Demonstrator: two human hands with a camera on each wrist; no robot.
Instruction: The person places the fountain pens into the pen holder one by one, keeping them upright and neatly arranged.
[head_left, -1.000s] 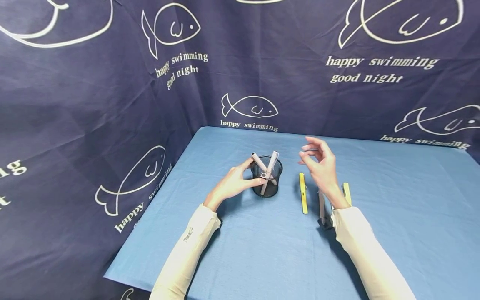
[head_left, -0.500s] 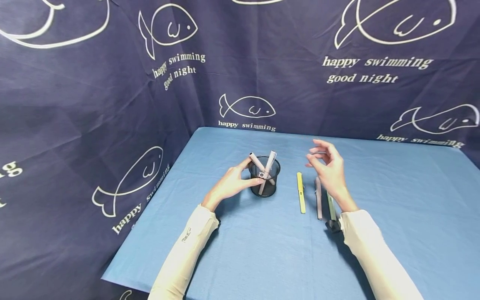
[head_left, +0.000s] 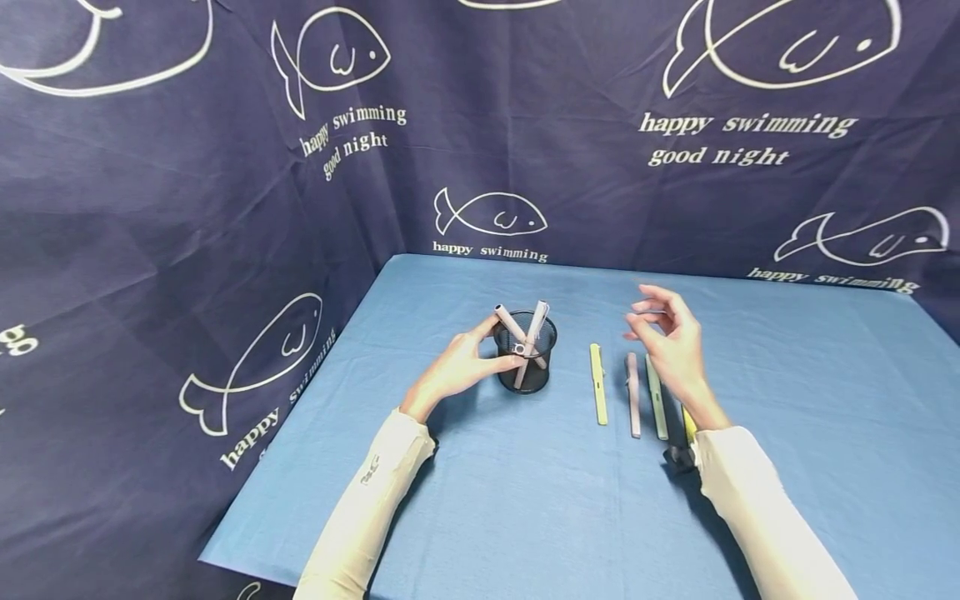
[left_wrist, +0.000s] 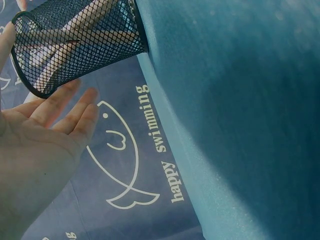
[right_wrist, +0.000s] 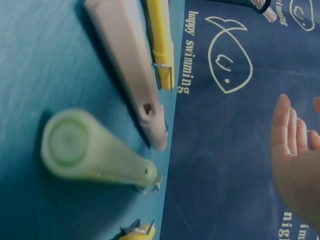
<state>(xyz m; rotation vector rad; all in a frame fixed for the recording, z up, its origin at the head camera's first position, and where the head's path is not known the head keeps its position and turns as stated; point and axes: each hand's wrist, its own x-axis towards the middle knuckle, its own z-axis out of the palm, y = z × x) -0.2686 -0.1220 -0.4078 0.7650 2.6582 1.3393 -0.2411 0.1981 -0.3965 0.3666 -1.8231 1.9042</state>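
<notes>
A black mesh pen holder (head_left: 537, 379) stands on the blue table with pale pens (head_left: 537, 321) leaning inside it. My left hand (head_left: 457, 362) grips it near the rim, thumb in front and index finger behind. In the left wrist view the other fingers extend under the mesh (left_wrist: 100, 55). My right hand (head_left: 671, 342) hovers with loosely bent fingers, holding nothing. Below and left of it lie a yellow pen (head_left: 598, 385), a pinkish pen (head_left: 633, 398) and a green pen (head_left: 657, 400). Another yellow pen (head_left: 689, 425) is partly hidden by the right wrist.
The blue tablecloth (head_left: 510, 500) reaches back to a dark blue curtain (head_left: 600, 208) printed with white fish and lettering. A second curtain side hangs along the left table edge. A black wrist strap piece (head_left: 678, 457) sits under the right cuff.
My right hand has moved to the right and slightly nearer, uncovering the pinkish and green pens. My left hand keeps its hold on the pen holder; the head view has shifted slightly.
</notes>
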